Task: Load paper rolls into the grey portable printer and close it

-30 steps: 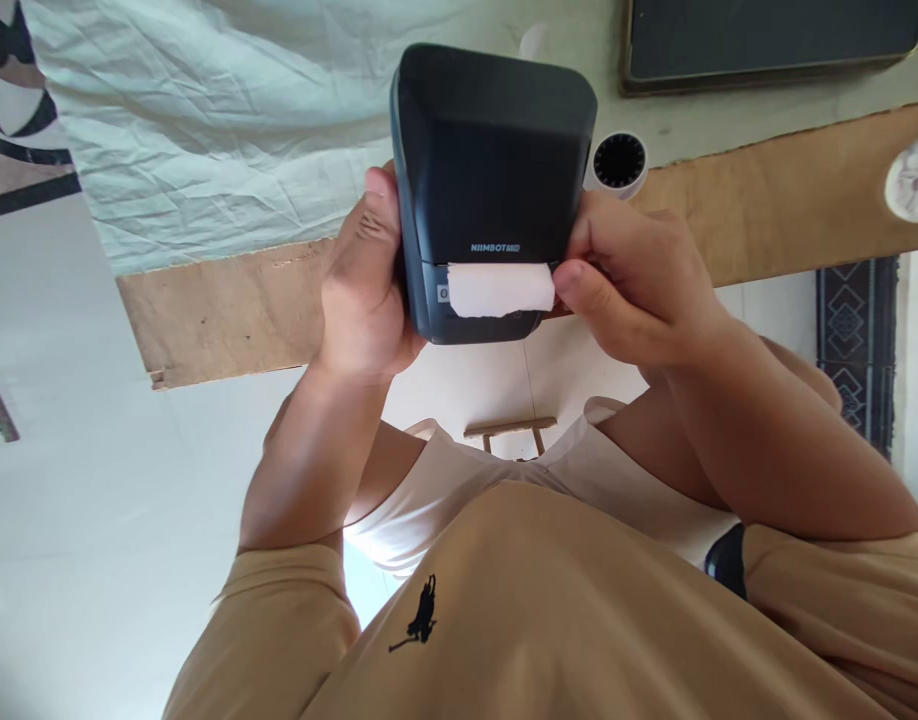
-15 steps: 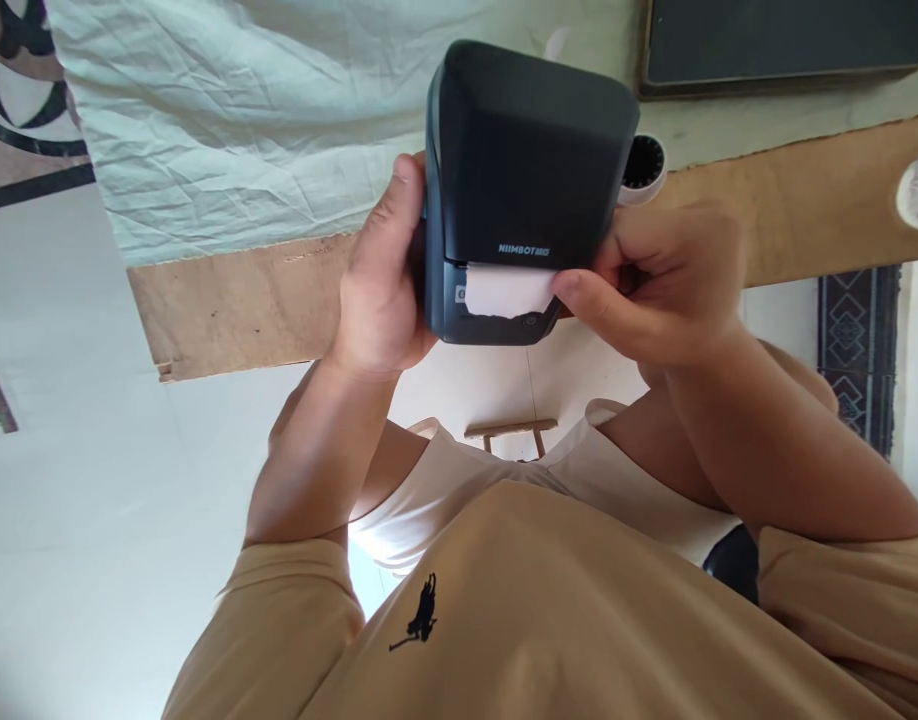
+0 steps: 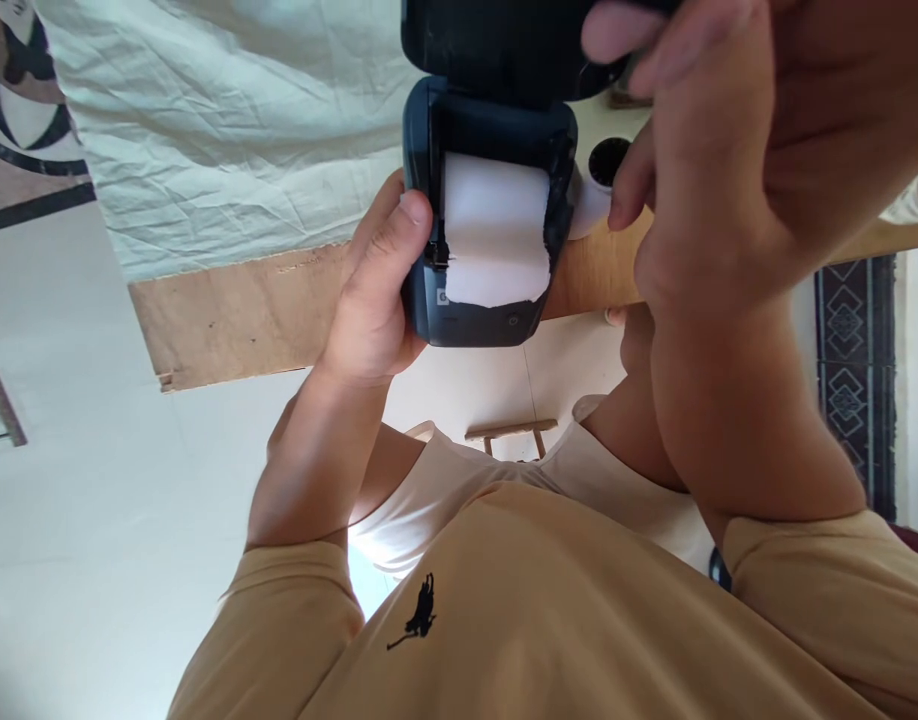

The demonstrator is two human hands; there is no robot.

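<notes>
A dark label printer (image 3: 479, 328) is held over the table edge with its lid (image 3: 496, 45) swung up. Inside the bay sits a white paper roll (image 3: 496, 200), its torn end hanging over the front. My left hand (image 3: 380, 280) is closed around the printer's left side, thumb on the rim. At the upper right, my right hand (image 3: 718, 130) grips the raised lid by its right edge; part of that grip is blurred and cut off by the frame. Just right of the printer stands a small white item with a round black top (image 3: 607, 160).
A pale green cloth (image 3: 241, 130) covers much of the wooden table (image 3: 241, 320). Below the table edge are my lap and a small wooden stool (image 3: 511, 430) on the floor. A dark patterned strip (image 3: 855, 390) runs along the right.
The printer's lid was shut and is now open, uncovering the paper roll. My right hand has moved up from the front paper edge to the lid. My left hand keeps its hold.
</notes>
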